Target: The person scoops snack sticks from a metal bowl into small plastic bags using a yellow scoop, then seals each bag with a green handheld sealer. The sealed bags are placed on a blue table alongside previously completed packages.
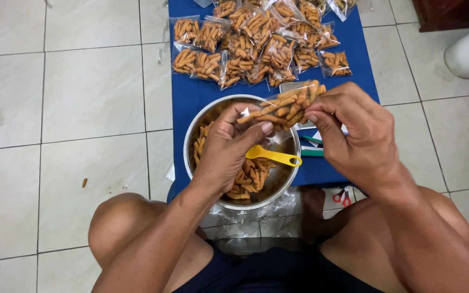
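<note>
Both hands hold one small clear plastic bag (286, 106) filled with orange-brown snack sticks, above a round metal bowl (191, 130). My left hand (229, 149) pinches the bag's left end. My right hand (356, 133) grips its right end between thumb and fingers. The bowl holds loose snack sticks (248, 179) and a yellow plastic scoop (272, 156). It rests on a blue mat (191, 97) on the tiled floor, between my bent knees.
Several filled clear bags (256, 43) lie piled at the far end of the blue mat. Empty clear bags (245, 222) lie under the bowl's near side. Small red scissors (343, 196) sit by my right knee. One stray snack stick (84, 183) lies on the tiles.
</note>
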